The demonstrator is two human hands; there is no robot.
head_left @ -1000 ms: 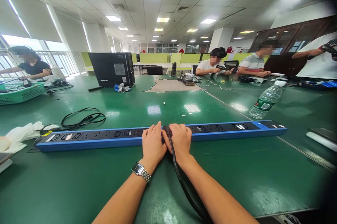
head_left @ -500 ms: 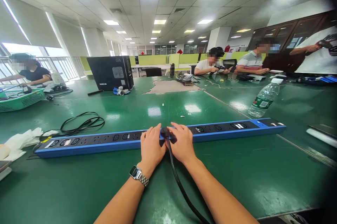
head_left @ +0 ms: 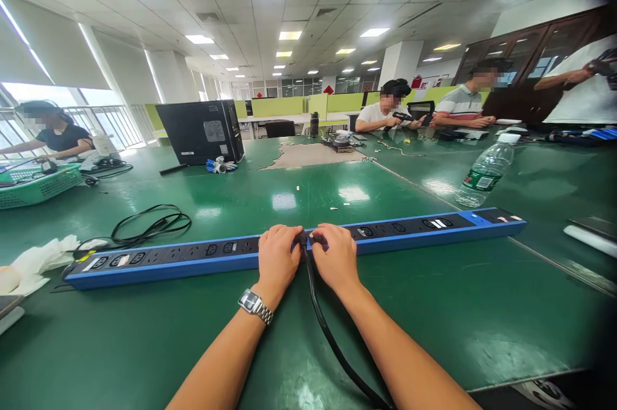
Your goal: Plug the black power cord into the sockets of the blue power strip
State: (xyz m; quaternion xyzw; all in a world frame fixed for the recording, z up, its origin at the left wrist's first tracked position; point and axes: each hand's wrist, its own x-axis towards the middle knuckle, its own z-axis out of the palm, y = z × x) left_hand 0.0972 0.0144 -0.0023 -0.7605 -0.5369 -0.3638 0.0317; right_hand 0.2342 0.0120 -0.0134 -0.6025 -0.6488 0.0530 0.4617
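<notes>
Across the near part of the green table (head_left: 424, 307), as the head view shows, a long blue-and-black power strip (head_left: 245, 249) lies flat, right in front of the person. Its long axis runs from left to right, slanting slightly so that the right end sits a little farther away than the left. The socket face points up and one blue side faces the person. Near mid-length, a black plug (head_left: 303, 240) sits over the strip between the two hands, and its thick black cable (head_left: 321, 326) runs back toward the person, curving rightward. The left hand (head_left: 279, 252) is bent over the strip with its thumb and fingertips at the plug; whether it grips is hidden. The right hand (head_left: 335, 252) also rests curled on the strip, just beside the plug, around a small dark part too unclear to identify, so its hold cannot be told. Beyond the right end stands a clear bottle (head_left: 486, 172); a thin black cord (head_left: 154, 227) lies coiled behind the left end.
</notes>
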